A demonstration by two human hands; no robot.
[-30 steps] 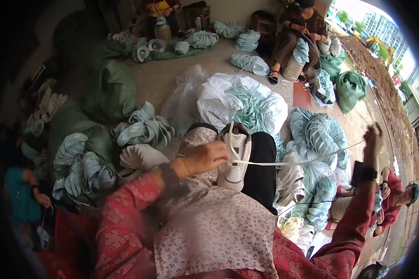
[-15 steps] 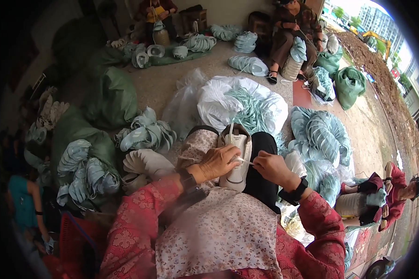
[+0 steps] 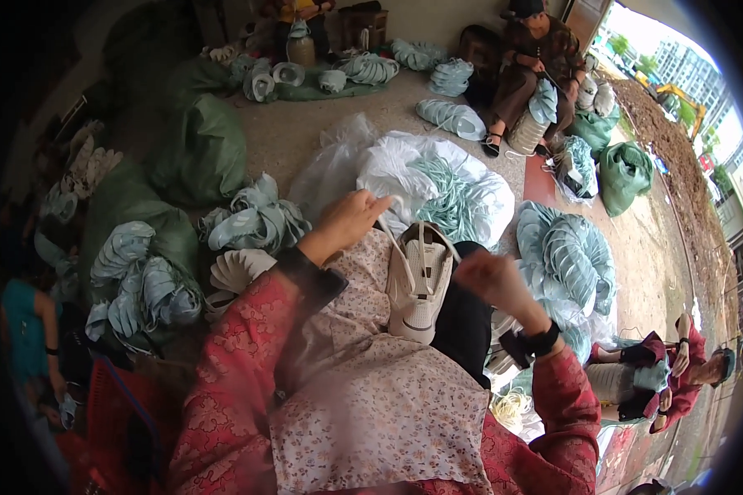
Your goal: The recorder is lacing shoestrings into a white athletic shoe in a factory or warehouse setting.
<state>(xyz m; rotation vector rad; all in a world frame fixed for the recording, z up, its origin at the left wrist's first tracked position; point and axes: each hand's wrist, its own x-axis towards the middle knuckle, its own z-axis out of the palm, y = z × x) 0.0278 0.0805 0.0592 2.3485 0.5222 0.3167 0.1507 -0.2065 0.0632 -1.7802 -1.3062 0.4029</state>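
Observation:
A cream shoe upper [image 3: 418, 309] rests on my lap between my knees, its dark-lined opening facing away from me. White shoelace [image 3: 395, 243] runs through its eyelets. My left hand [image 3: 353, 219] is raised beyond the shoe on the left, pinching one end of the lace between thumb and fingers. On the right, my right hand [image 3: 497, 282] is closed beside the shoe and slightly smeared by motion. The other lace strand runs from the eyelets toward its fingertips, where the blur hides the grip itself.
Ahead lies a white sack [image 3: 487, 194] with pale green laces [image 3: 450, 194]. Stacked light-blue uppers [image 3: 565, 256] lie to the right, more [image 3: 260, 219] to the left by green sacks [image 3: 198, 153]. Several people sit working around; a red basket [image 3: 120, 412] stands at lower left.
My hands, close together over the laces before, have moved apart: the left up and away with its lace end, the right slightly outward. The shoe's eyelet area is now uncovered.

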